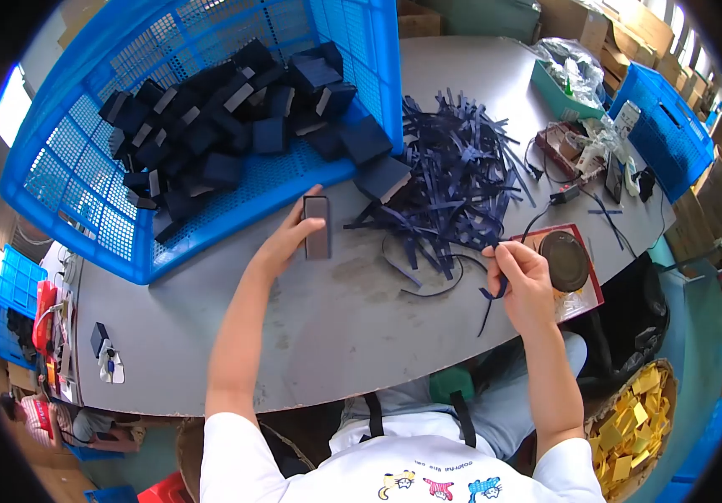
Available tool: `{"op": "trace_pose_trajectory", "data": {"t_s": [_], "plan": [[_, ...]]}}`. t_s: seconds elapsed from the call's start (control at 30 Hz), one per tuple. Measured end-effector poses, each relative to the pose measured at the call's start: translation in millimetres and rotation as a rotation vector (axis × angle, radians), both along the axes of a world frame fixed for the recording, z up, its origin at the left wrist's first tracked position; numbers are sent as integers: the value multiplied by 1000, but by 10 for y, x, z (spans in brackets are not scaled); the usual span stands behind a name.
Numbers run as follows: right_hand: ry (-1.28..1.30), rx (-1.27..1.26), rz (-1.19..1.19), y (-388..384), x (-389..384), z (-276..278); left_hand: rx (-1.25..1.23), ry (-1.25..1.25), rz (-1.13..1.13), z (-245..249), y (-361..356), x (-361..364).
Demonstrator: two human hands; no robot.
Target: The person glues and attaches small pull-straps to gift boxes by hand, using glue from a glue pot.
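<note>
My left hand [284, 245] grips a small dark box [318, 240] with a grey-brown face turned up, standing over the table between the basket and the ribbons. Pinched in the fingers of my right hand [525, 278] is a dark blue ribbon [486, 315], its end hanging down. Beyond that hand spreads a tangled pile of navy ribbon strips [461, 159]. A large blue plastic basket [210, 250], tilted toward me, contains many dark navy boxes [222, 170]. One navy box [382, 178] rests just outside its rim, against the ribbons.
Right of my right hand, a round dark lid [564, 261] sits on a red-edged tin [593, 287]. Cables and a blue crate [661, 126] stand farther right. A carton of yellow pieces [636, 423] is by my right side. Another person [46, 419] sits at left.
</note>
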State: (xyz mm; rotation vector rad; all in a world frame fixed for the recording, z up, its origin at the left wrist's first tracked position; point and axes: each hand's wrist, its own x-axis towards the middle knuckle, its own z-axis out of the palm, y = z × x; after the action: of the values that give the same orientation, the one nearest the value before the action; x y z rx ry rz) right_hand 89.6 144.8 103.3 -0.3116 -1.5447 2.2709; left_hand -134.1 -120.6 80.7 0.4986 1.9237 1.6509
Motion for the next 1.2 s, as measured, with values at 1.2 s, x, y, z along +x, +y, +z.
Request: {"op": "trace_pose_trajectory", "data": {"t_s": [1.2], "plan": [[-441,54,-580,1088,1290,-410,62,-371,-1310,-756,2029,1813]]}}
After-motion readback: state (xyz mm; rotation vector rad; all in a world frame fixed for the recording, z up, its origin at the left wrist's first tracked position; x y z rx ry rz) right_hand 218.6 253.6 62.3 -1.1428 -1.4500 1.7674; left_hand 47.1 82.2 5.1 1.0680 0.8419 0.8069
